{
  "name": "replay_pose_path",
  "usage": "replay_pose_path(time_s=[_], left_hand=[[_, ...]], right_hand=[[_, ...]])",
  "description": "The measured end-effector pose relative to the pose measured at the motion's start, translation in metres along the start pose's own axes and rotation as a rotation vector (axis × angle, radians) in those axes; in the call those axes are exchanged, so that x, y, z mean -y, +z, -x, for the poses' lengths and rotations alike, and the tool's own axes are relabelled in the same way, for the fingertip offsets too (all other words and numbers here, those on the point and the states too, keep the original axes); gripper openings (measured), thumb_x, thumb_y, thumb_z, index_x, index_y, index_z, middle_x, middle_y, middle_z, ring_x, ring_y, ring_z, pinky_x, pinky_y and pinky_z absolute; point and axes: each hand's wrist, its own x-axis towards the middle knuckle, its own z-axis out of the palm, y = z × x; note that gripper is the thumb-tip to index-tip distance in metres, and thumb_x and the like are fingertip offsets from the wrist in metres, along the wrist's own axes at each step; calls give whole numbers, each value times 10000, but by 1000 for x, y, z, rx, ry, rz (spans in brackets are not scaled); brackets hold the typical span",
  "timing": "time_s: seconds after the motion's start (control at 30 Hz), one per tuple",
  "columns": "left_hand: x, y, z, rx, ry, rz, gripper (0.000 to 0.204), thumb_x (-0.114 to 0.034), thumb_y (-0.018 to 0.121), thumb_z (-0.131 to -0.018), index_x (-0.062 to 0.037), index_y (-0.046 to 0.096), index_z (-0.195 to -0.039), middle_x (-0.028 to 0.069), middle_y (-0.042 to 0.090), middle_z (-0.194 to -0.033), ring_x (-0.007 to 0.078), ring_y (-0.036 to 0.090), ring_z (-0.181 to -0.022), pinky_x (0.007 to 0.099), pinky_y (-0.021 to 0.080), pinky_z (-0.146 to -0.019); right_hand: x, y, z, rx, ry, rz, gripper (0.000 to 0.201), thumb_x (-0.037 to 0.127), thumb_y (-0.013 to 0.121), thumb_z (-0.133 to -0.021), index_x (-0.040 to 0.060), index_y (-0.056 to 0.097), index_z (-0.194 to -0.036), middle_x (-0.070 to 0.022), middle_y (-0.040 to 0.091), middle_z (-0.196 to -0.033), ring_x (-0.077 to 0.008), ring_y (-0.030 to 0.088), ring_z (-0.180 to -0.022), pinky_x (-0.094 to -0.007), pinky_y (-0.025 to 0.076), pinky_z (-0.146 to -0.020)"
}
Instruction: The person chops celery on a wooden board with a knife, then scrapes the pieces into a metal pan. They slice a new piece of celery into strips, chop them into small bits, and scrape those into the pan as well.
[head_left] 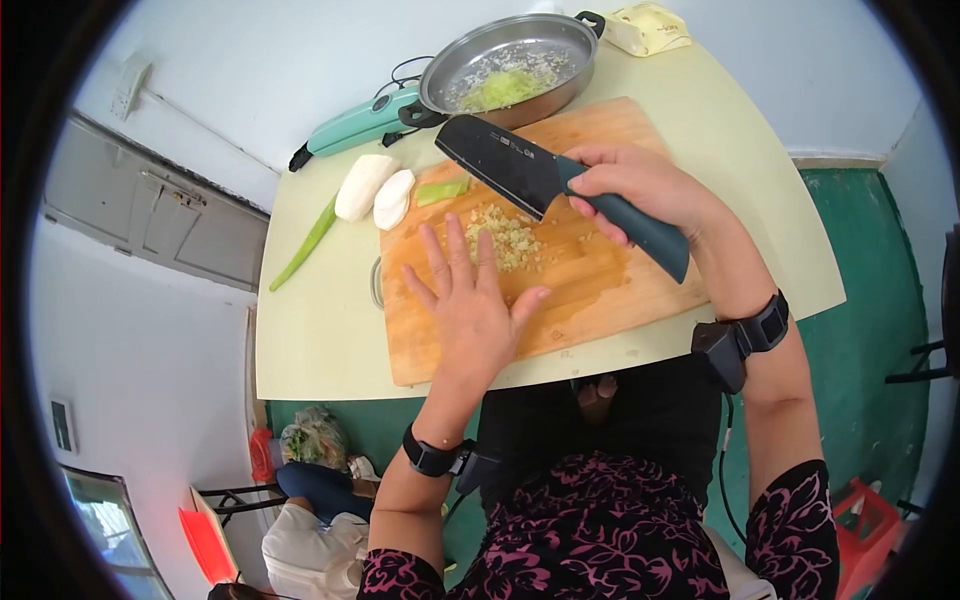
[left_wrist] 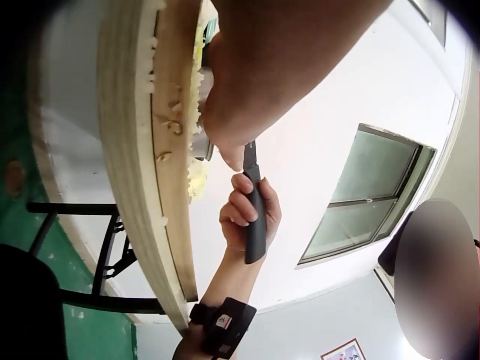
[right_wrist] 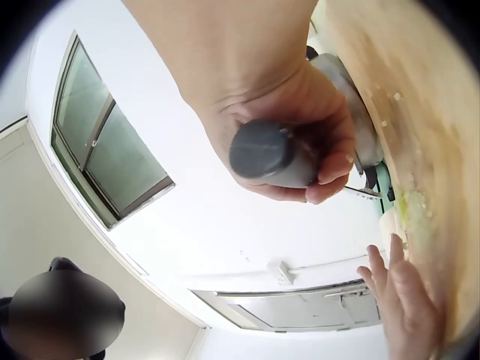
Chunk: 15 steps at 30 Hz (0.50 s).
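Head view: R hand [head_left: 650, 190] grips the dk-handled cleaver [head_left: 505, 165], fingers curled round the grip, blade angled up-left over the cutting bd [head_left: 600, 285]. L hand [head_left: 470, 315] is over the near-L part of the bd, fingers straight & spread wide, holding nothing; fingertips just beside the chopped pale bits [head_left: 510, 242]. Green piece [head_left: 442, 190] lies nr the bd's far-L edge. On the surface [head_left: 320, 335] L of bd: peeled white veg [head_left: 366, 187], white slices [head_left: 394, 198], green stalk [head_left: 305, 245]. Pan [head_left: 440, 90] w/ green shreds [head_left: 505, 88] behind bd, teal appliance [head_left: 365, 122] to its L.

L wrist view: R hand's fingers wrapped round the handle, cleaver held up clear of bd. L hand's fingers mostly hidden; can't tell their spread here.

R wrist view: handle butt faces cam, fingers closed round it. L hand low at R, fingers extended, nr bd.
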Motion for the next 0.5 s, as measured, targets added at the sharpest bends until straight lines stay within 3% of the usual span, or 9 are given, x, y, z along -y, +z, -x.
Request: replay_pose_path(time_s=[0.03,0.1,0.2,0.23,0.33,0.37,0.5], left_hand=[[3,-1,-1,-1,-12,-10,615,-442,591,-864,-53,496,-1331,227,193,-1522,423,43,-1429,665,30,-1056],[7,-8,-4,-130,-25,32,434,-308,596,-883,-45,581,-1228,225,326,-1435,406,191,-1382,599,142,-1063],[21,-20,-9,-392,-134,224,213,-131,618,-872,-38,674,-1056,169,489,-1222,330,407,-1205,454,313,-994],[29,-24,-10,-490,-183,310,157,-75,628,-862,-37,699,-996,142,537,-1137,295,479,-1129,399,370,-958],[49,-36,-10,-603,-260,441,119,3,689,-798,-41,712,-906,54,535,-959,200,504,-935,291,406,-837],[55,-42,-10,-588,-256,459,122,-4,708,-786,-26,705,-906,38,549,-918,163,520,-887,263,415,-800],[63,-48,-25,-435,-203,763,109,22,689,-787,3,698,-894,64,621,-836,142,577,-765,241,445,-698]], right_hand=[[0,3,0,-9,-16,89,259,177,546,-875,12,565,-1073,-35,580,-771,-101,534,-503,-231,441,-469],[-1,11,1,-22,-50,273,351,134,580,-859,25,560,-1192,-41,587,-778,-108,548,-535,-233,450,-500],[-13,15,0,-34,-339,767,407,107,615,-828,43,556,-1226,-73,625,-838,-144,585,-659,-291,483,-619],[-22,17,-1,-77,-487,862,428,92,648,-796,57,561,-1213,-109,659,-913,-221,627,-759,-348,493,-694],[-25,26,1,-148,-655,1197,348,141,658,-785,64,570,-1112,-145,633,-777,-321,624,-723,-400,479,-630],[-21,32,9,-184,-610,1222,257,127,669,-772,49,553,-987,-138,628,-760,-332,621,-725,-421,467,-609],[-24,34,23,-156,-560,1389,145,61,605,-772,36,493,-862,-133,592,-728,-338,597,-677,-427,451,-574]])
